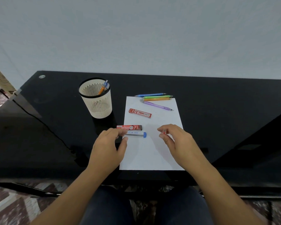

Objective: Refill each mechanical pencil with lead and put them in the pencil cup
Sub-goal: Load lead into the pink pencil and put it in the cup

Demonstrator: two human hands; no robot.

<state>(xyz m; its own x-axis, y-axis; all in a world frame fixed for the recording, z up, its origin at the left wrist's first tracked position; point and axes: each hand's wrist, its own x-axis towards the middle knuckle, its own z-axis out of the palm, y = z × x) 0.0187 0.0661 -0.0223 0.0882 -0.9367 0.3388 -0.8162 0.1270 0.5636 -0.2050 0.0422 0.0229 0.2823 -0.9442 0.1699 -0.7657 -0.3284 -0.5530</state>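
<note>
Several mechanical pencils lie at the far end of a white paper sheet (152,153): blue (150,94), green (157,96), orange (157,99) and purple (157,106). A cream slotted pencil cup (96,101) stands to the left with an orange-and-blue pencil (103,87) in it. On the sheet lie a red lead case (140,113), a red-and-black Alpha lead case (129,127) and a clear lead tube with a blue cap (136,134). My left hand (109,146) pinches the tube's left end. My right hand (175,140) pinches a small reddish piece (164,131) at its fingertips.
Everything sits on a black glossy table (217,119) against a pale wall. A dark cable (39,120) runs across the table's left part. The table's front edge is just above my knees.
</note>
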